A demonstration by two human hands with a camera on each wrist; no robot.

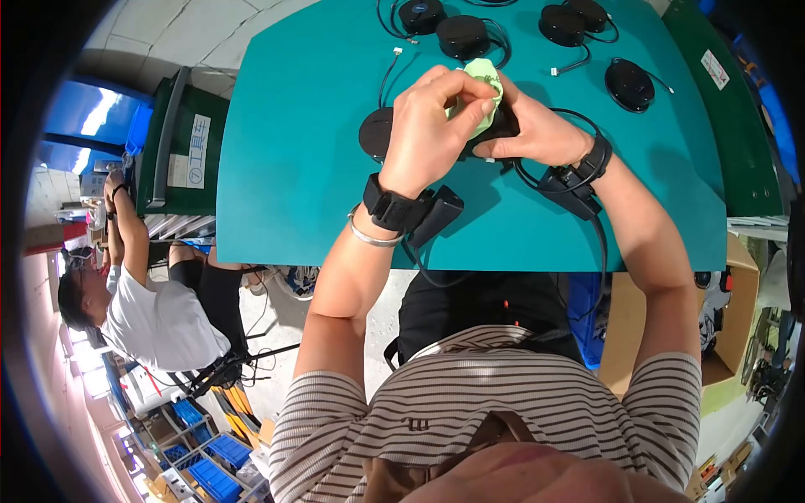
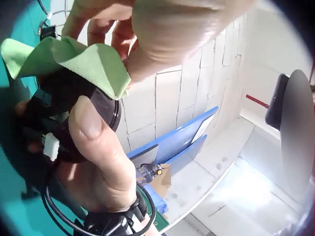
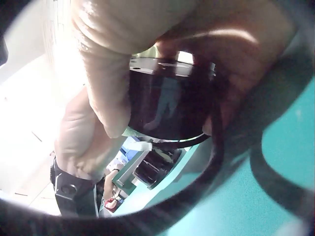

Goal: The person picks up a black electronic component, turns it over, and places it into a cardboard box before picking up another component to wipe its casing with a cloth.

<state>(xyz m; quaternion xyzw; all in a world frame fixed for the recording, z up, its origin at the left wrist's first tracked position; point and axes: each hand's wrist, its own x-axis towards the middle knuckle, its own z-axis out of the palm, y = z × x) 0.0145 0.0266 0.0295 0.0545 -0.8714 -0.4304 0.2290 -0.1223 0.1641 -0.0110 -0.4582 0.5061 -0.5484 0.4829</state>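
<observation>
A black round device (image 2: 69, 91) is held above the tabletop (image 1: 293, 168) by the right hand (image 1: 547, 130), its fingers curled round the casing. A green cloth (image 1: 485, 105) is pinched between the thumb and fingers of the left hand (image 1: 428, 126) and laid against the device. More black discs (image 1: 463, 38) with cables are spread over the tabletop. Dark items, too small to identify, are held in an open cardboard box (image 1: 625, 327) beside it; blue bins (image 1: 212, 479) are stored on a rack, their contents unclear.
</observation>
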